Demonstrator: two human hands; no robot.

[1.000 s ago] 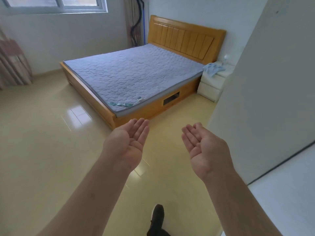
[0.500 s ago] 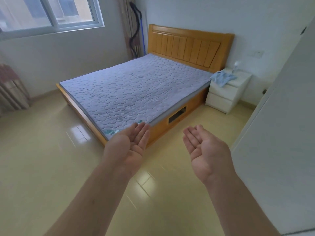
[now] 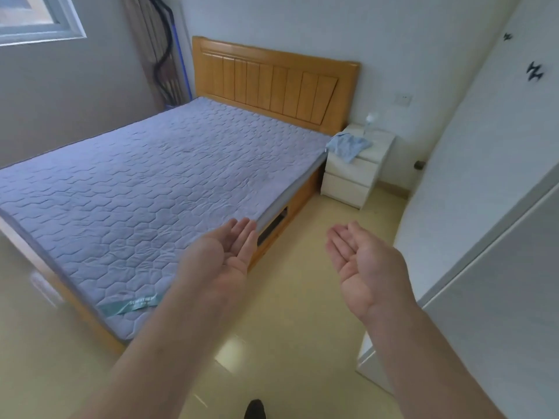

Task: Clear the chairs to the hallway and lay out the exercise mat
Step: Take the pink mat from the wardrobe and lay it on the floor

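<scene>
In the last second you have moved closer to the bed and turned your head to the right. The window has slid into the upper-left corner and the mattress now fills the space left of your fingers. Your hands have not changed.

Your left hand is palm up, with its fingers straight, close together and holding nothing. Their tips lie over the near edge of the mattress. Between your two hands there is only bare floor. Your right hand is the same: palm up, fingers straight and lightly spread, nothing in them.

Beyond your right fingertips is the nightstand with a blue cloth draped over its corner. Just right of that hand a white panel blocks the view.

For the task, this turn has only searched the room. No chairs and no exercise mat are in sight, so I cannot say which way the mat points or how its long axis runs. My guess is that they are behind you or past the white panel. The floor between your hands and the bed looks like a likely place for the mat, and I would lay its length along the bed's side.
</scene>
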